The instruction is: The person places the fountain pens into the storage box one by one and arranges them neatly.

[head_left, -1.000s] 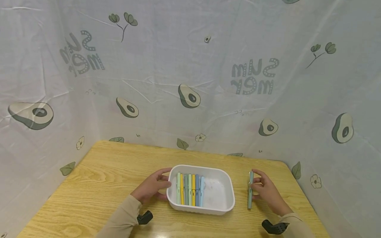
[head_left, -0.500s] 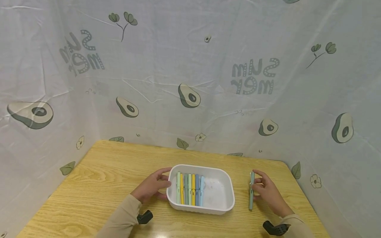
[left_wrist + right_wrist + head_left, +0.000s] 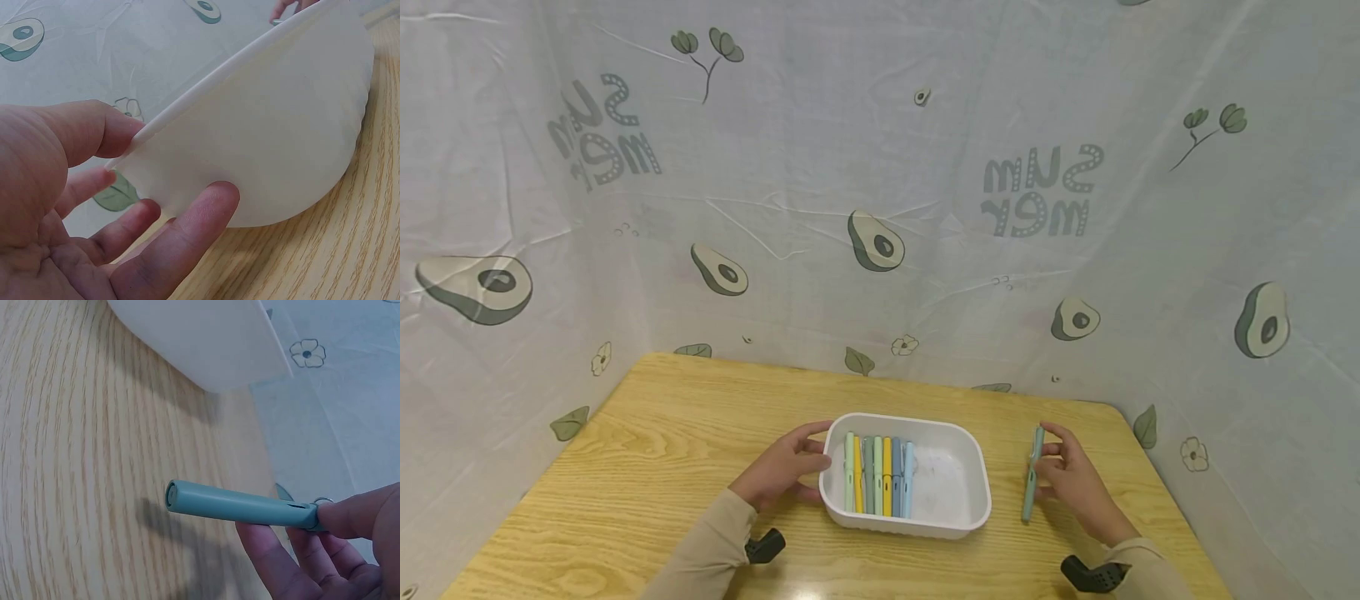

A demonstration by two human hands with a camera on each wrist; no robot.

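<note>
A white plastic tray (image 3: 951, 429) stands on the table. On its left side lie several pens (image 3: 877, 479) in a row, in pale green, yellow, grey-green and blue. My left hand (image 3: 781, 468) holds the tray's left end. Its thumb is at the rim, and its fingers (image 3: 209, 203) are against the outer wall. To the right of the tray, my right hand (image 3: 1075, 479) pinches a grey-green pen (image 3: 1032, 483) between thumb and fingers. In the right wrist view this pen (image 3: 237, 505) is above the table, its near end pointing away from the hand.
The wooden table (image 3: 700, 400) carries the tray, with bare wood at left and between the tray and the right hand. A patterned curtain (image 3: 790, 167) hangs behind and along both sides. Black wrist mounts (image 3: 1093, 575) are at the sleeves.
The pen in my right hand has tilted, its top leaning right and its lower end shifting slightly left and up. My left hand and the tray have stayed put.
</note>
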